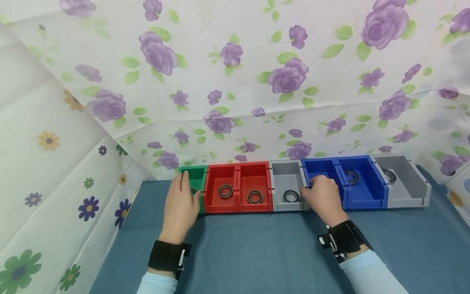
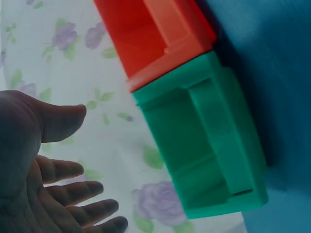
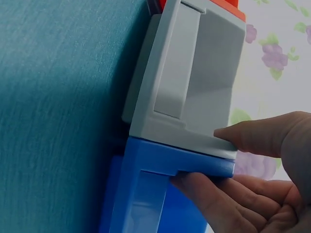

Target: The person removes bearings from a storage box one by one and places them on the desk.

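Note:
My left hand [image 1: 180,206], fingers straight, is over the green bin [image 1: 192,173] at the row's left end. In the left wrist view the left palm shows nothing held. My right hand [image 1: 324,198] pinches the adjoining side walls of the middle grey bin [image 1: 288,168] and the blue bin [image 1: 316,165] beside it. The right wrist view shows the thumb [image 3: 257,136] on the grey side and the fingers inside the blue bin. A bearing [image 1: 291,196] lies in the middle grey bin near its front. Part of the left blue bin's inside is hidden by the right hand.
Two red bins [image 1: 221,174] with one bearing [image 1: 225,191] each stand between green and grey. Further right, another blue bin [image 1: 363,190] and a grey bin [image 1: 407,183] hold a bearing each. A flowered cloth [image 1: 249,81] rises behind the row; blue-green cloth [image 1: 257,253] covers the table.

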Action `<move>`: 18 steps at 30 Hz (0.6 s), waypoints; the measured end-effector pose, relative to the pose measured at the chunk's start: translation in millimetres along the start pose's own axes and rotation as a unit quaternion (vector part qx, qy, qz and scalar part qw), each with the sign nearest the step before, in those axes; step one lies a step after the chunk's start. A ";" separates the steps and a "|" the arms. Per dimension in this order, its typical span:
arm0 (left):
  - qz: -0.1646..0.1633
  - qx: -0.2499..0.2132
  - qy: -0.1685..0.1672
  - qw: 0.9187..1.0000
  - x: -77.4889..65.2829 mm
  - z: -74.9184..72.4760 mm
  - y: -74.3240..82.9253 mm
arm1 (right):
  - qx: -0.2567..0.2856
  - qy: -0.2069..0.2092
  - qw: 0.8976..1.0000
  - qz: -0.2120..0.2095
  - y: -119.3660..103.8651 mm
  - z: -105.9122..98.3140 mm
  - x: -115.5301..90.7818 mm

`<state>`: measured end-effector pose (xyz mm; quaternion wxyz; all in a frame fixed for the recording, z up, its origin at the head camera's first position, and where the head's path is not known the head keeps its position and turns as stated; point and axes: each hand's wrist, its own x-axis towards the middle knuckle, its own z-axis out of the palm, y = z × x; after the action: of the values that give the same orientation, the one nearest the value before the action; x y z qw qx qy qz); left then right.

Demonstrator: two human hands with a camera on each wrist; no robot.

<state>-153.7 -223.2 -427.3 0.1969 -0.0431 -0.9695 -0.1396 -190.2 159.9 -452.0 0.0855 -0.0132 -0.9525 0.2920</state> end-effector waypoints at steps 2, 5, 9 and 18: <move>0.003 -0.002 -0.013 1.000 4.0 6.6 -2.4 | 0.005 -0.003 1.000 0.011 1.2 -0.7 -0.1; 0.009 -0.007 -0.038 0.999 8.4 14.8 -4.6 | 0.010 -0.010 1.000 0.023 1.4 -2.1 0.8; -0.006 -0.030 -0.082 0.996 13.4 23.0 -8.1 | 0.011 -0.023 0.999 0.037 1.0 -3.7 1.1; -0.049 -0.025 -0.149 0.987 26.5 35.5 -24.7 | 0.004 -0.025 0.999 0.029 -1.8 -3.3 4.4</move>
<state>-194.6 -235.9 -454.5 0.0420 -0.0213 -0.9851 -0.1656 -193.9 160.6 -447.5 0.0533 -0.0328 -0.9524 0.2985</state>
